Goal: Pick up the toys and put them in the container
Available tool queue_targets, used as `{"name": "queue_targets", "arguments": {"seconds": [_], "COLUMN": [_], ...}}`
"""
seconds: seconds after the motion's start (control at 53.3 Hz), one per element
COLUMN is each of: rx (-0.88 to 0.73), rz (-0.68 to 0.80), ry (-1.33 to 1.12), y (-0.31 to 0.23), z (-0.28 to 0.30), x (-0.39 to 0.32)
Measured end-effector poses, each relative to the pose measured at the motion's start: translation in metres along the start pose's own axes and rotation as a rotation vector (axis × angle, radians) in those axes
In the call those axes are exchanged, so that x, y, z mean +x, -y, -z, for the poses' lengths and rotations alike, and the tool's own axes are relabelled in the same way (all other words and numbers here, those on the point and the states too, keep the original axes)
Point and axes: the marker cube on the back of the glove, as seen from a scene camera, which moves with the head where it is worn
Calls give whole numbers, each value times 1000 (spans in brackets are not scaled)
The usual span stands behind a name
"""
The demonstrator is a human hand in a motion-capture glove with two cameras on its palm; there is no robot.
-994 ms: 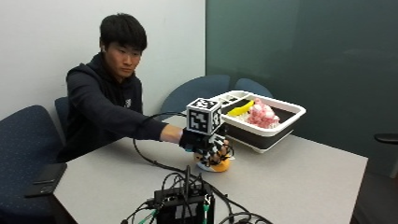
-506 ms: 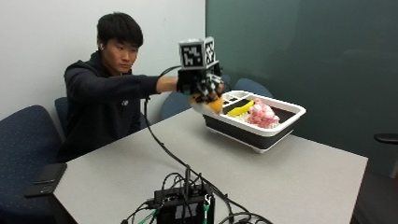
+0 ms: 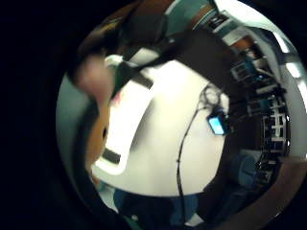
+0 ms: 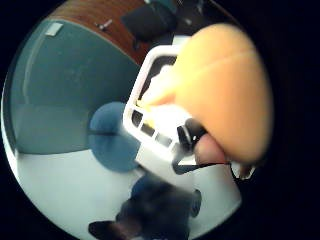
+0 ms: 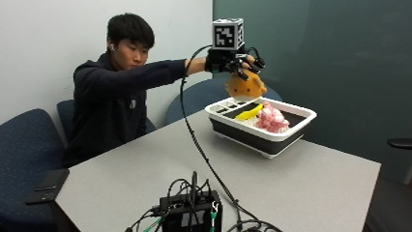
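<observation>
1. On the grey table (image 5: pixel 309 179), toward its near left edge, a black electronics box with cables (image 5: pixel 190 212) is seen; it plays no part in the task.
2. Further right, above the table, the gloved right hand (image 5: pixel 233 62) is held raised, with its fingers curled around a round orange soft toy (image 5: pixel 245 86), which hangs just above the near corner of the container.
3. Below and to the right, the white-rimmed, dark-walled rectangular plastic container (image 5: pixel 283 137) is set on the table; a yellow toy (image 5: pixel 248 113) and a pink knobbly toy (image 5: pixel 272 118) are already lying inside it.
4. In the thumb-side palm view, the orange toy (image 4: pixel 227 90) is shown close against the palm, with the container's white rim (image 4: pixel 150 135) beneath it.
5. The task is judged well advanced: two toys are stowed, and the third is carried but not yet released. No further toys are seen on the table.
</observation>
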Motion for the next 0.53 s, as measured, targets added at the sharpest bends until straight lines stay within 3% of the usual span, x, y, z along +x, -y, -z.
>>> {"name": "queue_targets", "arguments": {"seconds": [0.038, 0.169, 0.356, 0.45, 0.525], "rx": [8, 135, 259, 308, 357], "rz": [-45, 32, 98, 188, 171], "ry": [26, 18, 42, -74, -222], "y": [-1, -16, -54, -87, -98], "z": [-7, -18, -28, -51, -65], "x": [-10, -25, 13, 37, 62]}}
